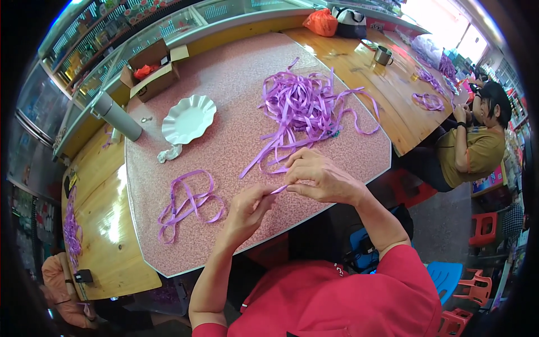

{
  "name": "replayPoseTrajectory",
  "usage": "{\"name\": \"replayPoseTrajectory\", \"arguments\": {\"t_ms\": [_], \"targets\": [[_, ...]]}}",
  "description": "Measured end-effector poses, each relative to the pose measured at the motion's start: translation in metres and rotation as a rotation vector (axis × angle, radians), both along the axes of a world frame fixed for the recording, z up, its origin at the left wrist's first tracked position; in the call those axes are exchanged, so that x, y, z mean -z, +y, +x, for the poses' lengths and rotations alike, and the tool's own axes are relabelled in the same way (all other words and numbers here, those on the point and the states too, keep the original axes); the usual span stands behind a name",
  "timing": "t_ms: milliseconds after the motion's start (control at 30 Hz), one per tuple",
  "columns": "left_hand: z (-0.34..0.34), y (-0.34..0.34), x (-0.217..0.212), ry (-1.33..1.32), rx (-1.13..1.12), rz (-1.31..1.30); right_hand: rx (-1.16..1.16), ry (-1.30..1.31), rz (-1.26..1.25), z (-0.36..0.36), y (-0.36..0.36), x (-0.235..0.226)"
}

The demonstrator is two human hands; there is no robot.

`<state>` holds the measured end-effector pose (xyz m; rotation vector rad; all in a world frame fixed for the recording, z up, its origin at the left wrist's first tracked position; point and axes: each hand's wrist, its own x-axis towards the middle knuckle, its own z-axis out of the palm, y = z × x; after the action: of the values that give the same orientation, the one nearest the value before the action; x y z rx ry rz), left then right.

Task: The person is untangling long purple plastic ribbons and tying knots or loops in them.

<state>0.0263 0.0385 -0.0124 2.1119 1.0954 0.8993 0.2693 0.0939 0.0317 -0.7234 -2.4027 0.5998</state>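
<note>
Both hands are close together over the front part of the pink speckled tabletop (236,62). My left hand (247,209) pinches a purple ribbon (279,190), and a short stretch of it runs across to my right hand (315,175). The fingers of that right hand are closed on the same ribbon. Just beyond them lies a large tangled heap of purple ribbons (300,101), with loose strands trailing toward my hands. To the left of my left hand, a smaller looped purple ribbon (191,199) rests flat on the table.
A scalloped white plate (189,119), crumpled tissue (169,154), grey bottle (117,116) and open cardboard box (152,70) stand left. Orange bag (320,23) and metal mug (383,55) are far right. A person in an olive shirt (477,147) sits right; another's arm (59,281) shows lower left.
</note>
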Motion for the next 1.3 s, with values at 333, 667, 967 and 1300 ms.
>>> {"name": "replayPoseTrajectory", "arguments": {"t_ms": [333,667,967,1300], "targets": [[-0.043,-0.023,0.019,-0.512,-0.165,-0.427,0.068,-0.058,0.131,0.026,0.003,0.012],[-0.057,-0.025,0.014,-0.564,-0.206,-0.569,0.469,-0.171,0.413,-0.008,0.002,0.018],[-0.052,-0.003,0.002,-0.632,-0.198,-0.548,-0.027,0.287,-0.559,-0.087,-0.001,0.037],[-0.071,0.023,-0.013,-0.552,-0.304,-0.557,-0.066,0.393,-0.222,-0.104,0.033,0.036]]}}
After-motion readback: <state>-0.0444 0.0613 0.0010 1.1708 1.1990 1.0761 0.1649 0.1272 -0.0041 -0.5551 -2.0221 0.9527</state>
